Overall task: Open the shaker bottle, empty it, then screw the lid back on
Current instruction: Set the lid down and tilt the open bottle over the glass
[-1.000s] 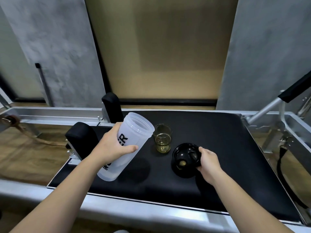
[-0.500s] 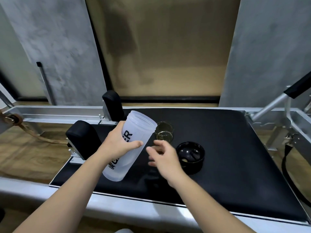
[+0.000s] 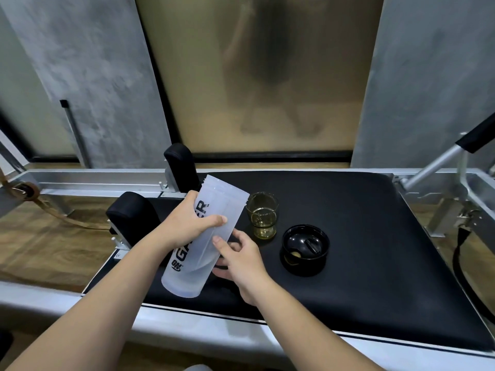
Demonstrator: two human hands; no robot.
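My left hand (image 3: pixel 187 223) grips the translucent white shaker bottle (image 3: pixel 214 210) around its middle and holds it tilted, its open mouth pointing up and to the right, above the black pad. Its lid is off. My right hand (image 3: pixel 238 261) touches the bottle's lower right side, thumb and fingers spread against it. The black lid (image 3: pixel 305 249) lies upside down on the pad to the right of my hands. A small glass (image 3: pixel 263 215) with yellowish liquid stands just beyond the bottle's mouth.
The black padded platform (image 3: pixel 361 236) sits in a silver metal frame (image 3: pixel 80 180). Two black shoulder rests (image 3: pixel 134 218) stand at the left, close behind the bottle. A metal bar with a black grip (image 3: pixel 442 162) rises at the right. Wooden floor lies to the left.
My right hand let go of the lid and moved left to the bottle's lower side. The bottle, still in my left hand, has shifted slightly up and right.
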